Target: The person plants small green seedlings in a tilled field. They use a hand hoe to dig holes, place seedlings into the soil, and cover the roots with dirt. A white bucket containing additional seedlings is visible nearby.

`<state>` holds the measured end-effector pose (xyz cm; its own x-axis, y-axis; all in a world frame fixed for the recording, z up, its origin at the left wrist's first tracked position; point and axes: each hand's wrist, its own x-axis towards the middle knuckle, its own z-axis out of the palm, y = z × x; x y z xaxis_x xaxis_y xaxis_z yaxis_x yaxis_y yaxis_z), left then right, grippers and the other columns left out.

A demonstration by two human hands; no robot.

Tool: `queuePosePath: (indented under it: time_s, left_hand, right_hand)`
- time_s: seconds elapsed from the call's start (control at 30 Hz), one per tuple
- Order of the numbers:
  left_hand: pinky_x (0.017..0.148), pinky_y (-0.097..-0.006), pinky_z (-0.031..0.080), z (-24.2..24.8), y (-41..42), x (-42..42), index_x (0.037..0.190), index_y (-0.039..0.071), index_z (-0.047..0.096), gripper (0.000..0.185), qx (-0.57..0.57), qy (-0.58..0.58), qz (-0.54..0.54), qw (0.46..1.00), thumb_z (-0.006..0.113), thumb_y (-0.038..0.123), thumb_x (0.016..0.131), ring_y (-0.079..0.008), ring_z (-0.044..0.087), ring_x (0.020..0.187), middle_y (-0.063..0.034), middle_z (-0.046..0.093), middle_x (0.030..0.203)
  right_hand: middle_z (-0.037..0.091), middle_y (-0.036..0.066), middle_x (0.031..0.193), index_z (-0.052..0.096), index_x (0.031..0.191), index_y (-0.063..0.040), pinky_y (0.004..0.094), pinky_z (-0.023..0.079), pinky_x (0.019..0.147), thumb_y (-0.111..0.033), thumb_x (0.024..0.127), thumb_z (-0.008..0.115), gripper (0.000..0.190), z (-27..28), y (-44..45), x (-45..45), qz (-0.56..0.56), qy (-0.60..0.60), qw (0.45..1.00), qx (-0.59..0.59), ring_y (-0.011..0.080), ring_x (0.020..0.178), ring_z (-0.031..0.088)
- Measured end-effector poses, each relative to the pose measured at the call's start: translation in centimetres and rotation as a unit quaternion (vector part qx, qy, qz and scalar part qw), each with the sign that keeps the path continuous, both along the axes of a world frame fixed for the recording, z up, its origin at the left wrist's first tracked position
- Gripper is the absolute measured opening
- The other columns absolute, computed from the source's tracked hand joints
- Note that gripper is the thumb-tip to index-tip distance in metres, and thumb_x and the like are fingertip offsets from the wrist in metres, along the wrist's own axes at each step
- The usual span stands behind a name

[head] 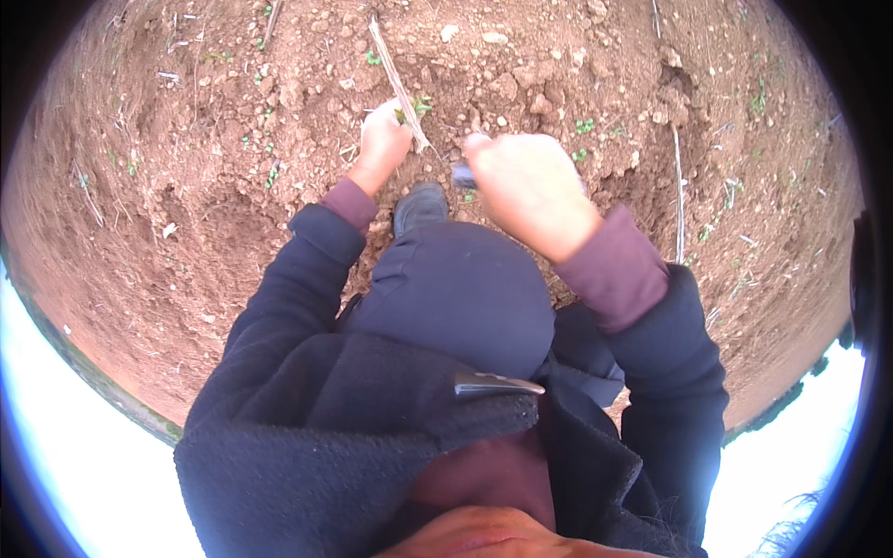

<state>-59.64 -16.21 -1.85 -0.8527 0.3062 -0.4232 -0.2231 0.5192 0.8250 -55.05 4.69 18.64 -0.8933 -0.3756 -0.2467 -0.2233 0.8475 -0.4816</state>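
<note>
My left hand (386, 143) is low at the soil, its fingers closed at a small green seedling (422, 106); the fingertips are partly hidden. A dry, pale plant stalk (395, 77) slants down past those fingers, its frayed lower end near the seedling. To the right, my right hand (534, 185) is a blurred fist seen from above. From its left side sticks out the dark end of a handled object (462, 176); the rest of that object is hidden under the hand, so its kind cannot be told.
Brown, cloddy soil (230, 167) with small stones surrounds me. A dark shoe (421, 204) stands below the hands, beneath my bent knee (460, 293). Small green sprouts (584, 126) dot the ground on the right, where another dry stalk (678, 195) lies. A metal clip (499, 384) sits on my dark jacket.
</note>
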Motion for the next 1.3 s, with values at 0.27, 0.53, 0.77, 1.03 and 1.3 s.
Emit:
queuePosePath:
  time_s: [0.27, 0.53, 0.77, 1.03, 1.3]
  left_hand:
    - [0.075, -0.0337, 0.053, -1.1, -0.6, 0.1, 0.104, 0.004, 0.071, 0.025, 0.045, -0.001, 0.008, 0.999, 0.059, 0.003, 0.082, -0.0250, 0.070, 0.081, -0.0160, 0.072, 0.089]
    - [0.078, -0.0332, 0.053, 0.9, -0.3, -0.1, 0.111, 0.003, 0.068, 0.030, 0.020, 0.038, -0.004, 0.999, 0.057, 0.003, 0.083, -0.0235, 0.069, 0.085, -0.0148, 0.071, 0.092]
    - [0.074, -0.0324, 0.050, 4.2, -0.9, -0.9, 0.105, 0.001, 0.064, 0.018, -0.041, 0.079, -0.032, 0.995, 0.059, 0.005, 0.088, -0.0157, 0.063, 0.079, -0.0080, 0.069, 0.086]
    - [0.070, -0.0299, 0.044, 3.1, -3.5, 0.0, 0.103, 0.001, 0.060, 0.014, 0.053, -0.021, 0.077, 0.995, 0.055, 0.012, 0.096, -0.0142, 0.051, 0.074, -0.0033, 0.058, 0.081]
    - [0.074, -0.0326, 0.048, 1.8, -5.0, 1.6, 0.109, 0.000, 0.060, 0.021, 0.092, 0.002, 0.043, 0.995, 0.051, 0.014, 0.096, -0.0214, 0.058, 0.077, -0.0087, 0.060, 0.084]
  right_hand:
    - [0.070, 0.012, 0.081, 0.063, 0.097, -0.009, 0.0410, 0.055, 0.068, -0.011, 0.082, 0.066, 0.016, -2.4, 2.0, 2.2, -0.011, -0.120, 0.992, 0.044, 0.0278, 0.075, 0.070]
    - [0.070, 0.016, 0.093, 0.056, 0.120, -0.015, 0.0439, 0.054, 0.074, -0.024, 0.083, 0.068, 0.040, -8.1, 5.9, 5.0, -0.061, -0.160, 0.984, 0.040, 0.0337, 0.083, 0.070]
    - [0.071, 0.011, 0.090, 0.058, 0.116, -0.022, 0.0444, 0.054, 0.072, -0.030, 0.087, 0.059, 0.030, -12.6, 9.1, 6.8, -0.108, -0.149, 0.983, 0.029, 0.0327, 0.082, 0.069]
    - [0.069, 0.015, 0.080, 0.064, 0.093, -0.011, 0.0438, 0.054, 0.073, -0.028, 0.089, 0.059, 0.017, -9.7, 5.9, 6.9, -0.154, -0.197, 0.968, -0.037, 0.0340, 0.077, 0.068]
    - [0.065, 0.015, 0.070, 0.061, 0.091, -0.008, 0.0432, 0.053, 0.061, -0.029, 0.085, 0.066, 0.022, -2.6, 6.7, 9.5, -0.129, -0.146, 0.981, 0.010, 0.0338, 0.066, 0.067]
